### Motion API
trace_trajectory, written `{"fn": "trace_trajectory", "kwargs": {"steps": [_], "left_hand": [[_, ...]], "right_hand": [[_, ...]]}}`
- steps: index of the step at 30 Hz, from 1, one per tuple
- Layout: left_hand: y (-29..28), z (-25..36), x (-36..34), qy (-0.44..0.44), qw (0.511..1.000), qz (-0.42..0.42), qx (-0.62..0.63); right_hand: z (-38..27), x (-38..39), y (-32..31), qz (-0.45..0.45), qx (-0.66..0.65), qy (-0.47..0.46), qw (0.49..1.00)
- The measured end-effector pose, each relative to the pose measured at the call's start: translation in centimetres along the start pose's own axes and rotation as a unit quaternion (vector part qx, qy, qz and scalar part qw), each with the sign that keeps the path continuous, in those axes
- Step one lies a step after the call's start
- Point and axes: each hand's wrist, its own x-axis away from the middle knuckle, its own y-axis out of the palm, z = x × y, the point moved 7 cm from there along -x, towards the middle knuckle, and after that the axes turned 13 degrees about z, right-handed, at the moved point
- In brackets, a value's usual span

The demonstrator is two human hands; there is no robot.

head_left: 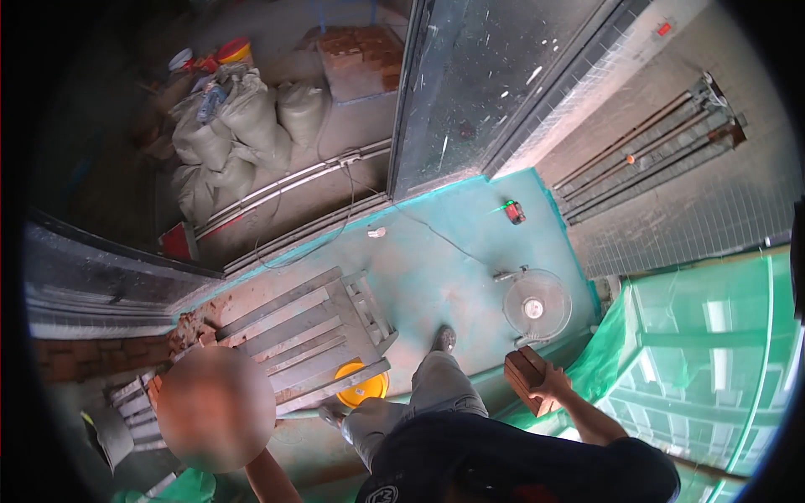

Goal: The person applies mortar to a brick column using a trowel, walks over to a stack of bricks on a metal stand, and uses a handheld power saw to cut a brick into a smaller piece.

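Note:
My right hand (552, 384) is closed around a pair of reddish-brown bricks (528, 377), fingers over their right side. It carries them out to my right, near the green netting. My left forearm (270, 479) reaches forward to the left. A round blurred patch covers my left hand and whatever it touches, so its fingers are hidden. Orange brick pieces (154, 391) show at that patch's edge. Right of the patch, a grey wooden pallet (335, 323) lies on the floor. Between the pallet and my legs is a yellow bucket (369, 387).
A round fan (537, 306) and a red laser level (513, 212) stand on the teal floor. Green netting (696, 335) hangs at right. Cables cross the door track. Behind it are filled sacks (251, 117) and stacked bricks (360, 59). More bricks (67, 359) lie far left.

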Motion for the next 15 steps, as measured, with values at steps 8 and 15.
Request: {"fn": "trace_trajectory", "kwargs": {"steps": [8,15], "left_hand": [[1.8,-2.7,1.2,-0.16,0.973,0.023,0.166],[1.7,1.6,4.8,-0.252,0.938,0.136,0.193]], "right_hand": [[2.2,-7.5,-7.8,0.025,-0.104,-0.011,0.994],[-9.3,-16.6,-13.4,0.025,-0.067,-0.084,0.994]]}}
